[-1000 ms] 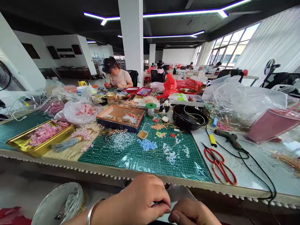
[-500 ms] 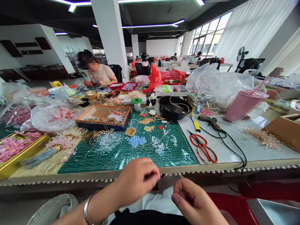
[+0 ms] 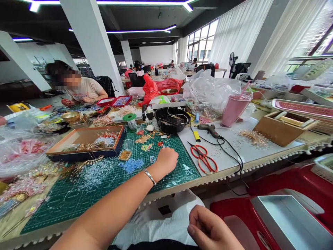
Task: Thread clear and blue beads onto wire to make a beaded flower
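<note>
My left hand (image 3: 166, 161) was on the green cutting mat (image 3: 184, 172) by loose blue beads (image 3: 132, 165); my right hand (image 3: 210, 227) curled well apart, grips unclear.

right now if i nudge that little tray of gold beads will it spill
Probably: the tray looks small and shallow, so likely light and easy to shift. The loose gold beads sit near its rim and could roll out if it tips.

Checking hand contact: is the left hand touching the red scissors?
Apart: in the head view, green mat and white tabletop lie between the left hand and the scissors.
</note>
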{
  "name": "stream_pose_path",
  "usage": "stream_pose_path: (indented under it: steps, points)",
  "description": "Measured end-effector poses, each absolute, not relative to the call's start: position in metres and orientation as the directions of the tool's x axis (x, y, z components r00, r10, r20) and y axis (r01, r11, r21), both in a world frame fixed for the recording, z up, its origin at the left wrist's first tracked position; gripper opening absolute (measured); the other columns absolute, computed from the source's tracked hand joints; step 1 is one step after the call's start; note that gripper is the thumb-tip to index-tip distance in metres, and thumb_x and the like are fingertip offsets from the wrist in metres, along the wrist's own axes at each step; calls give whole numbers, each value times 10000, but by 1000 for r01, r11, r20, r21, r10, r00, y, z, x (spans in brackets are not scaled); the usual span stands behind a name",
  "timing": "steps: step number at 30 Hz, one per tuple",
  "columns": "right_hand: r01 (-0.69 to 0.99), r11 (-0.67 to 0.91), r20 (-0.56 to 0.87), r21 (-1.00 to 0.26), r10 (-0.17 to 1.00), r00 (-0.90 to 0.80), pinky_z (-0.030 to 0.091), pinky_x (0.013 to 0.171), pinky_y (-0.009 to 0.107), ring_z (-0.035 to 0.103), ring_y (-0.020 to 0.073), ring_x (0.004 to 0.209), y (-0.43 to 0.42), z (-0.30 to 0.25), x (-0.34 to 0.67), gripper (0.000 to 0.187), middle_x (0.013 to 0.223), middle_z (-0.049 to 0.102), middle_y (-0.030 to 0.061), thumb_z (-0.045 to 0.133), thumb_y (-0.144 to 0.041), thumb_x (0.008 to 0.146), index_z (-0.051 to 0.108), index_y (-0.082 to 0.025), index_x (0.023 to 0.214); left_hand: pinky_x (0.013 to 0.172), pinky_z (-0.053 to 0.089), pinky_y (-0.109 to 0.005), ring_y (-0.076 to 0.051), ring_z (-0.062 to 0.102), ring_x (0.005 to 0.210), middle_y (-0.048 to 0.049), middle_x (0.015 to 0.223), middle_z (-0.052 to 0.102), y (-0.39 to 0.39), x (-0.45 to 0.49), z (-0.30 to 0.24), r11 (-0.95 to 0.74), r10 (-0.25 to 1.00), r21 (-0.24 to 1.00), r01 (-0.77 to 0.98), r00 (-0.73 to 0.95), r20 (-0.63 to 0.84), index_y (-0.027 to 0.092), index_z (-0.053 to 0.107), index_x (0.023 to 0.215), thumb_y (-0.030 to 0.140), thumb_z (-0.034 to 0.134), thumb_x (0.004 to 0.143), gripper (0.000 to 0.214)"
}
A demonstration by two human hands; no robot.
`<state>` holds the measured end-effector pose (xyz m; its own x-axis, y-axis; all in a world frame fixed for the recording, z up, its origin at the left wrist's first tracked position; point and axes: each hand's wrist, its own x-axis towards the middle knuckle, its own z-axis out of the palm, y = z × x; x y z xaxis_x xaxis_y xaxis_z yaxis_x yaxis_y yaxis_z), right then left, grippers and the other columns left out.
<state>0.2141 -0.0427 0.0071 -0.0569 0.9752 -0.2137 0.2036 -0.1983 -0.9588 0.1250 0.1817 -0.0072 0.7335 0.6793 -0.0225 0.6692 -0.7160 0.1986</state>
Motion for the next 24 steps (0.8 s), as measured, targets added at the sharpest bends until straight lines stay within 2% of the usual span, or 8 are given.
stream_pose_path:
  steps: [4,8,11,13,16,18,20,24]
  points:
    - [202,-195,-211,-960,976,-59,245,507,237,310,108,545,-41,5,216,215,569,346,-59,546,-340,751,409,-208,651,848,508,-419,-209,586,1002,-96,1186,570,185,128,-11,-651,712,326,686,700,-50,164,553,1167,316,533,904,304]
    - [135,-182,-187,-974,982,-22,235,514,241,305,107,545,-38,7,215,238,567,344,-63,558,-376,768,440,-200,658,832,503,-404,-199,587,966,-87,1119,592,183,127,4,-540,750,541,645,660,-38,150,585,1091,320,541,896,261]
    - [26,-152,-147,-988,980,130,257,515,232,315,107,549,-35,12,218,258,578,351,-65,559,-400,802,460,-200,673,767,487,-320,-157,563,834,-70,939,608,164,119,26,-428,761,737,523,649,-19,137,610,912,350,533,882,229]
    - [-9,-87,-86,-996,956,280,271,501,223,327,105,538,-33,18,220,258,579,367,-65,552,-400,831,466,-205,686,669,466,-252,-110,519,713,-47,877,584,141,111,41,-331,749,852,404,662,-23,150,576,946,400,460,901,279]
    - [60,70,89,-996,893,442,300,482,216,366,105,517,-30,28,220,231,574,410,-59,550,-365,856,479,-212,699,552,394,-193,-66,407,592,-8,768,485,98,97,57,-106,720,972,212,690,-72,151,528,844,405,385,910,298]
    - [149,158,211,-976,853,478,327,480,217,389,105,505,-29,33,216,207,568,432,-54,557,-314,856,485,-216,689,531,333,-170,-52,349,583,11,732,416,73,90,61,373,667,921,-115,724,-179,139,510,765,332,525,846,210]
    - [224,202,287,-954,832,474,351,477,220,405,108,496,-28,36,210,186,561,447,-48,555,-262,851,489,-221,681,532,303,-168,-47,330,590,9,738,406,57,85,62,627,614,722,-293,756,-227,122,525,744,249,596,808,159]
    - [304,241,357,-922,833,423,385,448,216,432,110,474,-28,39,199,164,551,468,-42,544,-198,829,483,-233,681,525,278,-182,-56,321,589,1,722,420,47,80,60,710,591,614,-345,766,-253,106,563,760,188,577,836,113]
